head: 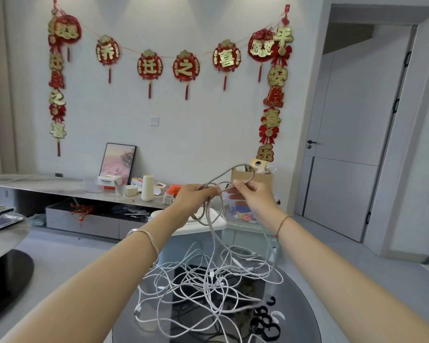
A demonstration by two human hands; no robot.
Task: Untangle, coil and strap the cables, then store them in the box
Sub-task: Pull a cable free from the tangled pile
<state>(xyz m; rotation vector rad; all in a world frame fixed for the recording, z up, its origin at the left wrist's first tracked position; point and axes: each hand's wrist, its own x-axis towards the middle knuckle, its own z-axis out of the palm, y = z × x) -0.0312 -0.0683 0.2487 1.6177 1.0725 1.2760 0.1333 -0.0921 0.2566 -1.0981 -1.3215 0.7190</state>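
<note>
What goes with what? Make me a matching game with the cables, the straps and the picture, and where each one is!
Things:
1. grey braided cable
2. tangled white cables
3. black strap rings
4. pink framed picture

Places:
A. leaning against the wall
B. piled on the dark glass table
C. held between left hand and right hand
D. by the table's right edge

Pairs: 1-C, 2-B, 3-D, 4-A

Left hand (196,194): raised on outstretched arm, fingers curled round grey cable (243,164).
Right hand (254,194): raised alongside, fingers pinching same cable.
</note>
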